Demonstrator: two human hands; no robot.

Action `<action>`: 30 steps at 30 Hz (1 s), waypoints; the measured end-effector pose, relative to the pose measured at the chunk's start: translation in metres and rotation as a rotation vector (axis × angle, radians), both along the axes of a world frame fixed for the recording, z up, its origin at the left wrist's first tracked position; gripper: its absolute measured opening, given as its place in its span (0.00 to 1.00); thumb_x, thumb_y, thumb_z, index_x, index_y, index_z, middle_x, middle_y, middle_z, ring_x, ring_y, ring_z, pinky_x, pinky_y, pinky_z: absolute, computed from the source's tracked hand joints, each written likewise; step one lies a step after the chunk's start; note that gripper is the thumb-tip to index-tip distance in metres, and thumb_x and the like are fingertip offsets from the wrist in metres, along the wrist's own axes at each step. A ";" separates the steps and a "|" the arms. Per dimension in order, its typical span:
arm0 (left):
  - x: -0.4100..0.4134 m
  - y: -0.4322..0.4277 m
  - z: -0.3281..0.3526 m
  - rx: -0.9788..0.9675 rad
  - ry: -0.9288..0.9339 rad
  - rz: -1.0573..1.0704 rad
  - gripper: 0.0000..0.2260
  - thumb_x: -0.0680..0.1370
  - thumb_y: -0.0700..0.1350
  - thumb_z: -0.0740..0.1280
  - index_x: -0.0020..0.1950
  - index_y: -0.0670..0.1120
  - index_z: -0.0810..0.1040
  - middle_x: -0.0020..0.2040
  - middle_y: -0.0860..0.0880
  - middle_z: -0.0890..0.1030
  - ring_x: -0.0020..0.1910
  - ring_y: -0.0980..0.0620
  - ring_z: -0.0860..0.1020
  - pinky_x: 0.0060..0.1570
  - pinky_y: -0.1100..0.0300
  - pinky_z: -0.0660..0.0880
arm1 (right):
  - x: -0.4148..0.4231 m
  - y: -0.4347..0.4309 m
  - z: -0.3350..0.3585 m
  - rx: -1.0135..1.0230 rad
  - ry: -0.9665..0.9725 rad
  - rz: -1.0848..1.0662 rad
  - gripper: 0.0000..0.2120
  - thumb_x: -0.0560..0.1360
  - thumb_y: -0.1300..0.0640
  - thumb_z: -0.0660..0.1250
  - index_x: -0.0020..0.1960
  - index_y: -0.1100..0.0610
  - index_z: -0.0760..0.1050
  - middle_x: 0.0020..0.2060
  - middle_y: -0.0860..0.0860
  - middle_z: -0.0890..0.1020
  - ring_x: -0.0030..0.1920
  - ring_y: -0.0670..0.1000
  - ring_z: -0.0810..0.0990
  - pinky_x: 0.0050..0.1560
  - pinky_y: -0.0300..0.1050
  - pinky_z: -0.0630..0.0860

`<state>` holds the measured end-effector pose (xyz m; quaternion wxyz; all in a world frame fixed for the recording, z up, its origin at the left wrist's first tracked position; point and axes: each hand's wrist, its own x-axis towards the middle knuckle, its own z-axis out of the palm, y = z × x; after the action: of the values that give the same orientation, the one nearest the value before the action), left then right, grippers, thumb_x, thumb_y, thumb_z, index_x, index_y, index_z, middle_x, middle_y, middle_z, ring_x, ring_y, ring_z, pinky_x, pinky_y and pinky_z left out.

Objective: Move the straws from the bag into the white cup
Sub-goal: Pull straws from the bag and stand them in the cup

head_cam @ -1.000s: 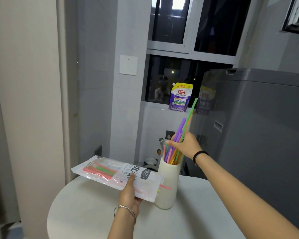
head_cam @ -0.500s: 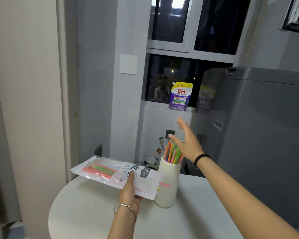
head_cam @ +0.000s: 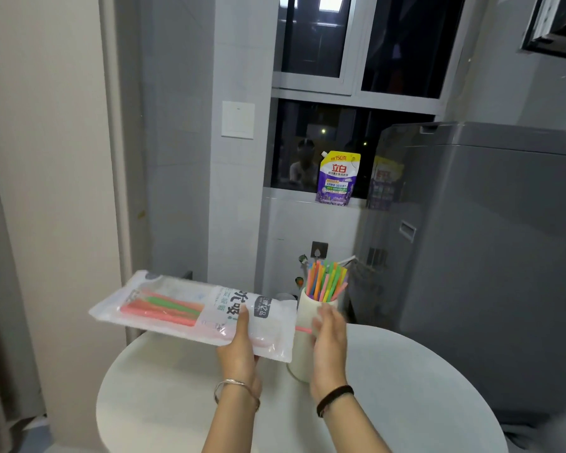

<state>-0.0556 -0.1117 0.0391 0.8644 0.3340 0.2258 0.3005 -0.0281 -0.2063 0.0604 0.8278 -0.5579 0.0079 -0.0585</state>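
Note:
A clear plastic straw bag (head_cam: 190,308) with pink and green straws inside is held level above the table by my left hand (head_cam: 241,348), thumb on top. A pink straw (head_cam: 303,329) pokes out of the bag's right end. The tall white cup (head_cam: 304,312) stands on the table just right of the bag, with several coloured straws (head_cam: 327,279) standing in it. My right hand (head_cam: 329,341) is in front of the cup, fingers apart and empty, its fingertips close to the protruding pink straw.
The round white table (head_cam: 422,387) carries the cup. A grey washing machine (head_cam: 487,256) stands to the right. A purple detergent pouch (head_cam: 337,178) sits on the window ledge behind. A pale wall and door frame are on the left.
My right hand let go of the straws over the cup, then dropped down and back to the bag's open end. The straws settled into the cup. The bag stayed in my left hand.

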 end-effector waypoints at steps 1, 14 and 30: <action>-0.002 -0.003 0.001 0.052 0.009 0.031 0.14 0.75 0.48 0.70 0.60 0.49 0.77 0.55 0.51 0.82 0.50 0.52 0.81 0.48 0.55 0.78 | -0.002 0.002 -0.003 0.091 0.141 0.100 0.13 0.80 0.50 0.57 0.59 0.55 0.73 0.59 0.54 0.77 0.60 0.53 0.75 0.65 0.51 0.70; -0.009 -0.020 0.008 0.473 0.030 0.021 0.09 0.73 0.43 0.73 0.52 0.46 0.81 0.48 0.50 0.85 0.45 0.56 0.83 0.40 0.66 0.78 | -0.021 0.005 -0.019 0.433 0.364 0.294 0.14 0.81 0.52 0.52 0.57 0.57 0.72 0.50 0.56 0.80 0.48 0.57 0.79 0.55 0.51 0.75; -0.019 0.019 -0.009 -0.129 -0.038 0.038 0.20 0.79 0.43 0.66 0.71 0.45 0.70 0.62 0.47 0.78 0.53 0.49 0.78 0.40 0.58 0.75 | -0.018 -0.010 -0.024 -0.320 -0.086 0.299 0.09 0.77 0.58 0.63 0.46 0.65 0.72 0.27 0.52 0.71 0.25 0.48 0.67 0.27 0.38 0.64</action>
<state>-0.0745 -0.0927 0.0296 0.8823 0.2676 0.2344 0.3081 -0.0458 -0.2163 0.0369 0.7278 -0.6741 -0.1196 0.0404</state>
